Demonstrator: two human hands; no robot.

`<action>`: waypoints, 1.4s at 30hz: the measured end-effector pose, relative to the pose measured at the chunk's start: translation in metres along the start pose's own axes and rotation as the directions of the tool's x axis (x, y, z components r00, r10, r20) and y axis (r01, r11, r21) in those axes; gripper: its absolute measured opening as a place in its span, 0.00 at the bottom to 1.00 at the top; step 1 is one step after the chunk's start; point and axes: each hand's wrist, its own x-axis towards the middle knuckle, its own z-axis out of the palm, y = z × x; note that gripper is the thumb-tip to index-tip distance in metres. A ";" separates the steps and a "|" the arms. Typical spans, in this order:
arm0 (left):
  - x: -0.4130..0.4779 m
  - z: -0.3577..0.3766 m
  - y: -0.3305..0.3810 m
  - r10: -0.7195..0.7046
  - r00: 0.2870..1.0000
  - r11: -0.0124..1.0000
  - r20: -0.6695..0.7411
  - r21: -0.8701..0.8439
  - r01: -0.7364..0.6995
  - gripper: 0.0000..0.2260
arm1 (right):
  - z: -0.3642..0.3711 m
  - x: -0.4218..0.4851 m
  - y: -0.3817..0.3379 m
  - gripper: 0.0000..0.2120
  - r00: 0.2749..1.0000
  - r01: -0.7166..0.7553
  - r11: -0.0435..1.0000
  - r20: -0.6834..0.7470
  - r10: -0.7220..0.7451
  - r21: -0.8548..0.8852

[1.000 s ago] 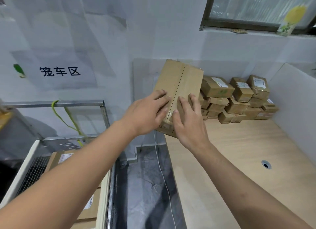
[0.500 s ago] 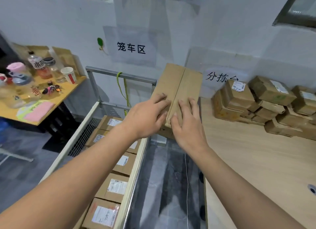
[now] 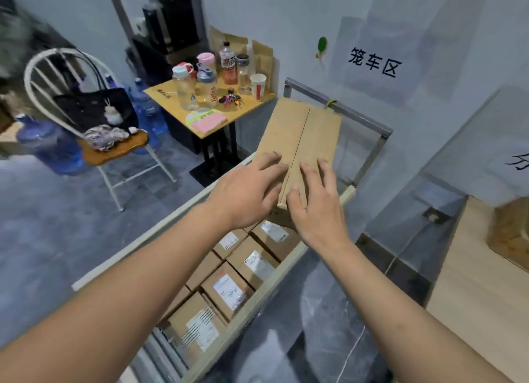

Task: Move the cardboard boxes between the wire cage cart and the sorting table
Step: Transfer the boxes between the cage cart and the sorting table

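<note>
Two hands carry one flat brown cardboard box (image 3: 303,131), and we see it in the air, tilted with its far end up, above the far part of the wire cage cart with the cream rail (image 3: 137,239). Our left hand (image 3: 246,193) and our right hand (image 3: 317,211) both grasp its near end. The fingers lie spread on the upper face, one hand on each side of the centre seam, and the thumbs hook at the near edge. What supports it from below is hidden from us.

We judge the box to be rather light, because it is held only by one end. It looks stiff, as the face shows no sag. Plain dry cardboard is not slippery, but a wide flat face gives little to hold. We cannot tell whether tape closes the seam, so pressing there may push the flaps in. The long edges and corners seem the safer places to grip.

In the cart, smaller brown boxes with white labels (image 3: 229,292) sit closely packed. The pale wooden sorting table (image 3: 481,297) stands to the right, apart from the cart.
</note>
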 end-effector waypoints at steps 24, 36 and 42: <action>-0.309 -0.020 -0.252 -0.379 0.919 0.925 0.105 0.034 0.378 0.21 | 0.300 -0.125 -0.185 0.25 0.899 0.151 0.978 0.391 -0.196 0.143; -0.380 0.097 -0.297 -0.555 0.787 0.823 0.271 0.037 0.567 0.22 | 0.429 -0.181 -0.108 0.22 0.775 0.101 0.960 0.585 -0.240 0.260; -0.404 0.165 -0.294 -0.648 0.683 0.726 0.337 -0.001 0.688 0.26 | 0.482 -0.191 -0.042 0.24 0.573 0.076 0.934 0.751 -0.328 0.349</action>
